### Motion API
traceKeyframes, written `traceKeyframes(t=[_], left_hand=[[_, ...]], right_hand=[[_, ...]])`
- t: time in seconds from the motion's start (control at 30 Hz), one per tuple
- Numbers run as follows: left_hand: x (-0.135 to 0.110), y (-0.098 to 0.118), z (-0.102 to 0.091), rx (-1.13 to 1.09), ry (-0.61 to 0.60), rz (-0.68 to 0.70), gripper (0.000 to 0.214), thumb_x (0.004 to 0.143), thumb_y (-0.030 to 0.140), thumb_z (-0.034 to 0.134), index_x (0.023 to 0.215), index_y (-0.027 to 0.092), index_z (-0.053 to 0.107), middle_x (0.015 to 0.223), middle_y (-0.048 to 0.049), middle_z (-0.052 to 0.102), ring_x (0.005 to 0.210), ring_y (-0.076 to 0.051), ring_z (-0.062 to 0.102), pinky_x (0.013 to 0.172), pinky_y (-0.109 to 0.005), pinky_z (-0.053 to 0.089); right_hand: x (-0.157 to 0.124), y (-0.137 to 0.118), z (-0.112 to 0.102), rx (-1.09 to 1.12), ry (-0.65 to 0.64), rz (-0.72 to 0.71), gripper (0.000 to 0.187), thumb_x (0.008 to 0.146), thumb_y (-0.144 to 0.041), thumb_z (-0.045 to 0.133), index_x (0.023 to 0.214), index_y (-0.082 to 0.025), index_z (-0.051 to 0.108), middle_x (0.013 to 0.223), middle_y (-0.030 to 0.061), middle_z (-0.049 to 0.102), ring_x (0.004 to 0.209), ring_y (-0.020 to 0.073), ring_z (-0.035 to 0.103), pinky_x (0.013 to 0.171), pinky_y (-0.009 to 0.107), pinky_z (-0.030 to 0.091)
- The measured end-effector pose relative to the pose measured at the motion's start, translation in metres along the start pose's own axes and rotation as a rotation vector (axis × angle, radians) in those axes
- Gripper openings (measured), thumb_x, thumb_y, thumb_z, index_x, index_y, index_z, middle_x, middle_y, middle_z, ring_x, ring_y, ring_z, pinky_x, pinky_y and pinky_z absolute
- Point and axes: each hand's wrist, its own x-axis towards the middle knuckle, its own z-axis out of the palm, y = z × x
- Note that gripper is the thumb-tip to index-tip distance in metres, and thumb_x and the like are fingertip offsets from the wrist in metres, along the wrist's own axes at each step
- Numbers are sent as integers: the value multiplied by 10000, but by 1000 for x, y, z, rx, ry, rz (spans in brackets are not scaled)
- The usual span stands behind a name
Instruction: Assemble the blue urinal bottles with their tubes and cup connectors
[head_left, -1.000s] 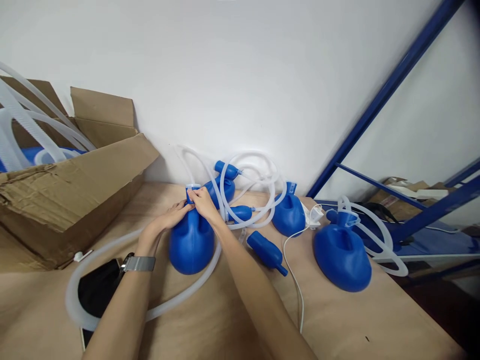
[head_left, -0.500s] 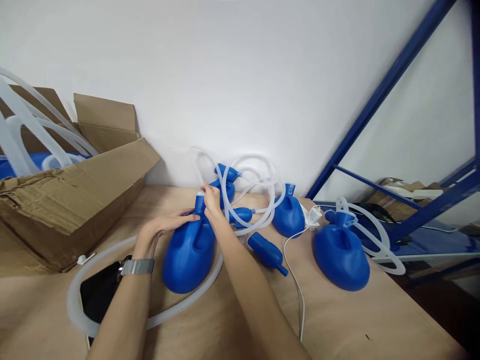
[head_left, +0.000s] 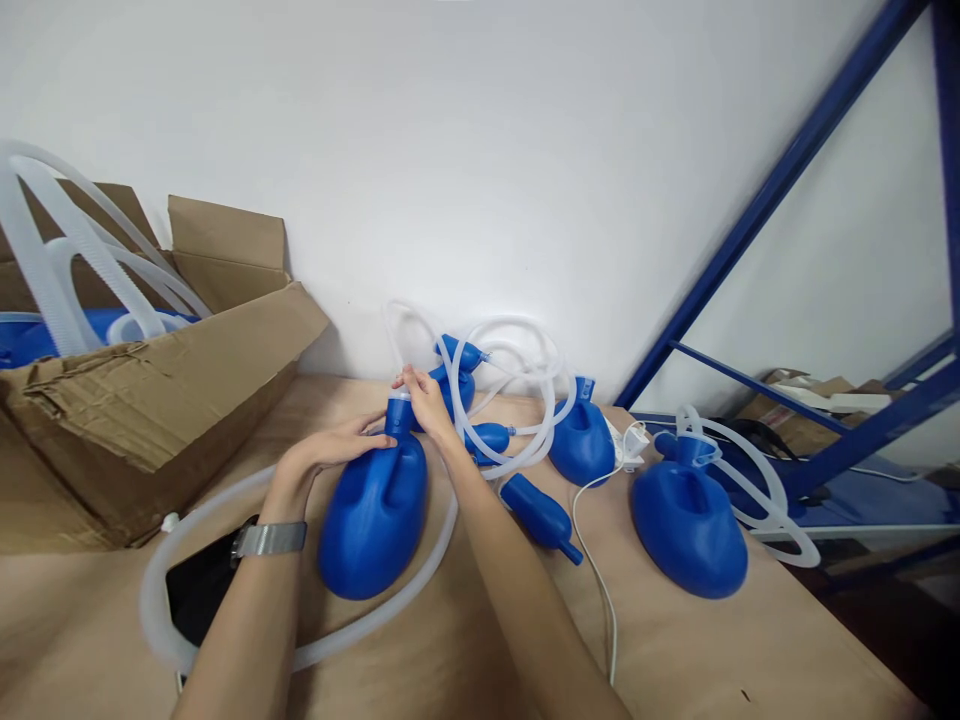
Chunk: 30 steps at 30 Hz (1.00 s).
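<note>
A blue plastic urinal bottle (head_left: 371,540) lies on the table before me, its neck pointing toward the wall. My left hand (head_left: 337,445) holds it just below the neck, thumb across the top of the handle. At the mouth, my right hand (head_left: 424,400) has its fingers closed around a translucent cap (head_left: 400,397), mostly covered by the fingers. A thick translucent hose (head_left: 382,612) curves around the bottle and passes under my forearms. Right of my right forearm lies a loose blue funnel-shaped piece (head_left: 538,512) with a narrow spout.
An open cardboard box (head_left: 180,370) with hoses and blue bottles stands at left. Coiled tubing (head_left: 551,365) and more blue parts lie by the wall. Further right are two blue bottles (head_left: 581,445) (head_left: 690,530), a white cable (head_left: 600,580) and a blue metal frame (head_left: 750,220). A black phone (head_left: 199,590) lies at left.
My right hand's fingers have shifted up and over the mouth of the bottle, covering more of the cap. The left hand keeps its hold. The whole view has shifted slightly.
</note>
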Motion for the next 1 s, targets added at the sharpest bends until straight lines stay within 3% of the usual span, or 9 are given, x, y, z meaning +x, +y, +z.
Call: traceKeyframes(t=[0.1, 0.17, 0.3, 0.4, 0.53, 0.63, 0.8, 1.0], left_hand=[[2, 10, 1, 37, 28, -21, 889, 774, 467, 647, 1590, 193, 424, 1641, -108, 488, 1510, -322, 467, 1228, -398, 419], [5, 18, 5, 89, 51, -62, 832, 798, 443, 616, 1574, 199, 441, 1610, -103, 533, 1482, -320, 502, 1215, -406, 432], [11, 29, 19, 256, 138, -263, 679, 847, 476, 574, 1453, 170, 566, 1477, -211, 635, 1427, -457, 532, 1218, -663, 321], [13, 34, 32, 359, 173, -359, 605, 890, 464, 516, 1399, 150, 607, 1446, -278, 633, 1419, -523, 511, 1181, -800, 188], [12, 40, 49, 441, 191, -374, 560, 919, 283, 398, 1395, 59, 590, 1442, -344, 596, 1406, -531, 510, 1161, -835, 125], [10, 46, 59, 490, 207, -359, 554, 902, 198, 367, 1377, 6, 579, 1450, -375, 558, 1421, -539, 476, 1155, -852, 61], [9, 53, 66, 524, 162, -284, 510, 893, 174, 401, 1353, 79, 600, 1469, -320, 574, 1414, -492, 505, 1184, -824, 85], [7, 50, 46, 520, 94, -235, 483, 882, 176, 446, 1309, 188, 672, 1483, -215, 627, 1456, -423, 503, 1219, -783, 68]], right_hand=[[-16, -2, -3, -6, -81, -65, 283, 956, -427, 685, 1126, -203, 714, 1101, 56, 727, 1136, 206, 648, 1036, 314, 483], [-24, 0, -1, -120, -80, -121, 401, 898, -357, 783, 1265, -228, 687, 1185, 67, 686, 1207, 224, 605, 1101, 359, 453], [-29, 5, 4, -381, -28, -246, 175, 996, -322, 680, 1113, -251, 790, 1275, 97, 604, 1274, 243, 534, 1162, 394, 409], [-28, 6, 5, -404, -16, -282, 200, 1042, -279, 592, 1067, -247, 787, 1377, 91, 618, 1380, 247, 490, 1197, 390, 369], [-28, 7, 7, -382, -58, -207, 244, 1074, -262, 496, 1088, -253, 739, 1207, 60, 750, 1203, 224, 643, 1086, 341, 441], [-28, 7, 8, -378, -8, -149, 244, 1070, -298, 490, 1031, -244, 725, 1125, 68, 778, 1087, 233, 685, 985, 323, 475], [-16, 1, -5, -350, 163, -43, 474, 1119, -329, 233, 1059, -211, 688, 1106, 104, 760, 1023, 236, 685, 936, 337, 480], [-5, -7, -33, -333, 32, -31, 269, 1044, -354, 529, 928, -216, 728, 966, 60, 780, 953, 238, 704, 922, 340, 496]])
